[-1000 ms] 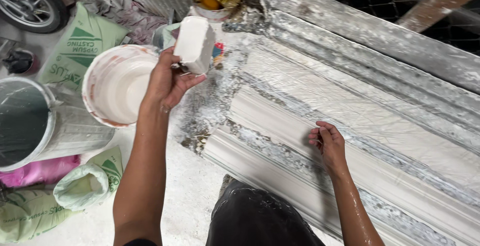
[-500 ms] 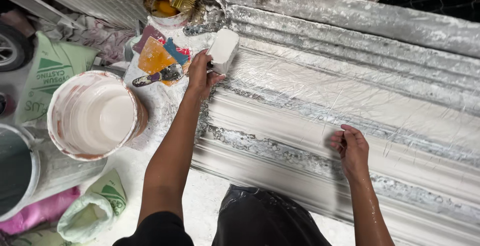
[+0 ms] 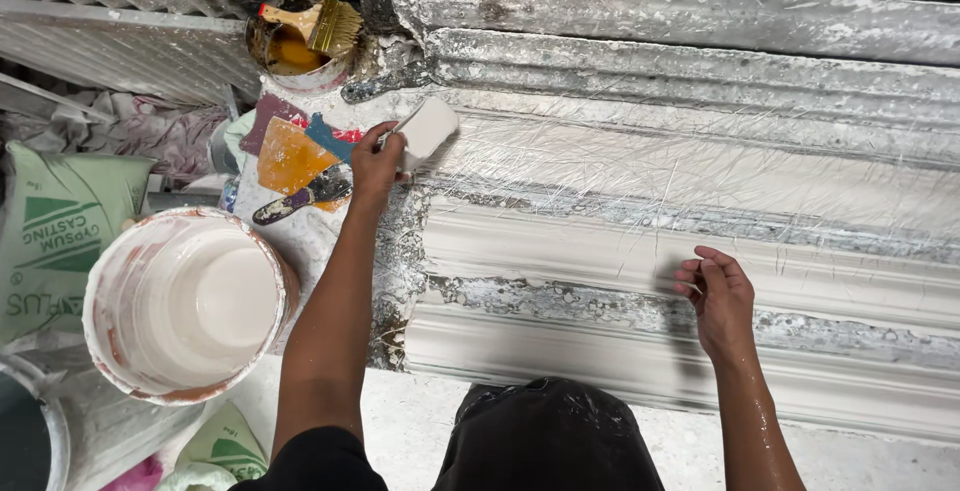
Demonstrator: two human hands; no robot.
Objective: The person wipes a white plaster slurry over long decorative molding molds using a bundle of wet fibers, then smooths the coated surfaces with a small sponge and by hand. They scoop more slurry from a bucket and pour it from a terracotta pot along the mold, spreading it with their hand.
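My left hand point(image 3: 376, 161) grips a white plaster-coated scoop point(image 3: 428, 129) and tips it over the left end of a long ribbed plaster moulding point(image 3: 640, 251) that lies across the view. Wet white plaster and glass fibre strands cover the moulding's upper channel point(image 3: 640, 166). My right hand point(image 3: 716, 296) hovers over the lower ridge of the moulding, wet, fingers curled and holding nothing.
A white bucket of liquid plaster point(image 3: 185, 301) stands at lower left. A green-printed sack point(image 3: 55, 231) lies beside it. A tin with a brush point(image 3: 300, 36) sits at the top. A trowel point(image 3: 300, 196) lies on coloured scraps. Wire mesh runs along the back.
My left hand carried the scoop from above the bucket over to the moulding's left end. My right hand lifted off the moulding and curled its fingers.
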